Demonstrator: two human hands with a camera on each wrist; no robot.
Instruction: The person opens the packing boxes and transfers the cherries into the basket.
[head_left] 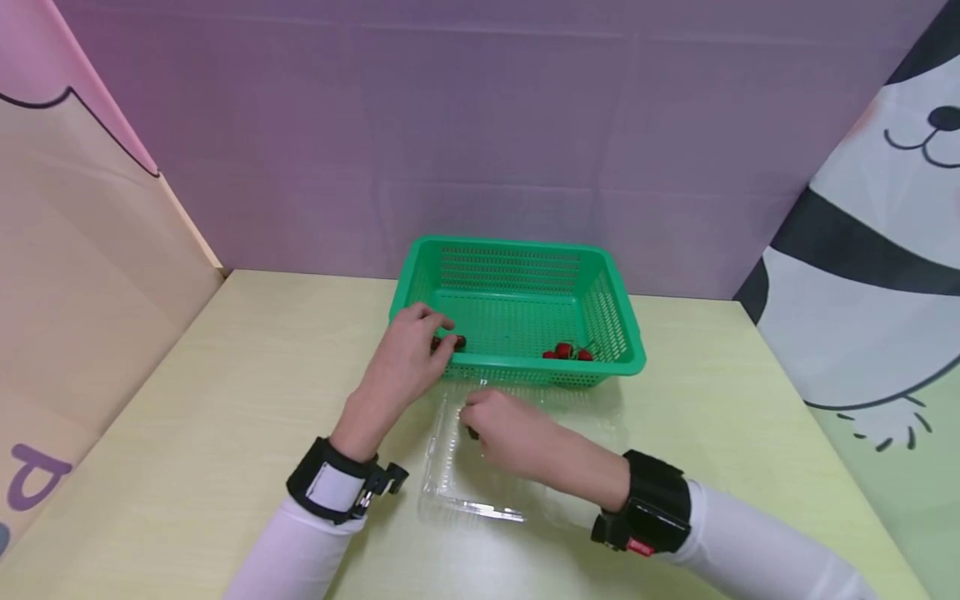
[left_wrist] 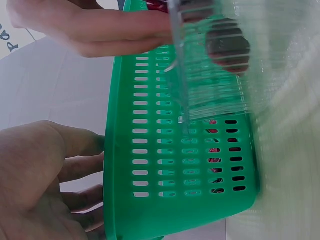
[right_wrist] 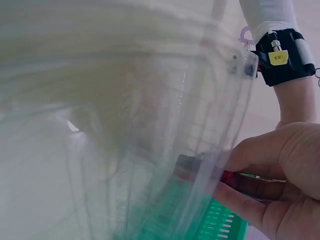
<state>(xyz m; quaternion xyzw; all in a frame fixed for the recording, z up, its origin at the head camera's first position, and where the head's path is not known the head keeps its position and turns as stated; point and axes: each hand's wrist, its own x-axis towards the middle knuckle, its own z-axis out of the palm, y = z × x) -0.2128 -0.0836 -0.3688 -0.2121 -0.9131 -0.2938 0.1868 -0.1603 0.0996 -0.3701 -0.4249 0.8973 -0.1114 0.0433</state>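
Note:
My left hand (head_left: 407,354) reaches over the front left corner of a green basket (head_left: 517,364). Its thumb and fingers are spread around dark red cherries (head_left: 460,342) inside. In the left wrist view that left hand (left_wrist: 37,180) has its fingers bent loosely over the rim, their tips hidden. My right hand (head_left: 513,433) is low over a clear plastic container (head_left: 487,507) in front of the basket. Between its thumb and fingers a small red cherry (right_wrist: 226,176) is pinched, mostly hidden. Another dark cherry (left_wrist: 228,46) shows through the container's clear wall.
Several red cherries (head_left: 567,351) with thin green stems lie in the front right of the basket. The light wooden table (head_left: 300,333) meets a purple cloth backdrop (head_left: 480,125) close behind the basket. Printed cloths flank both sides.

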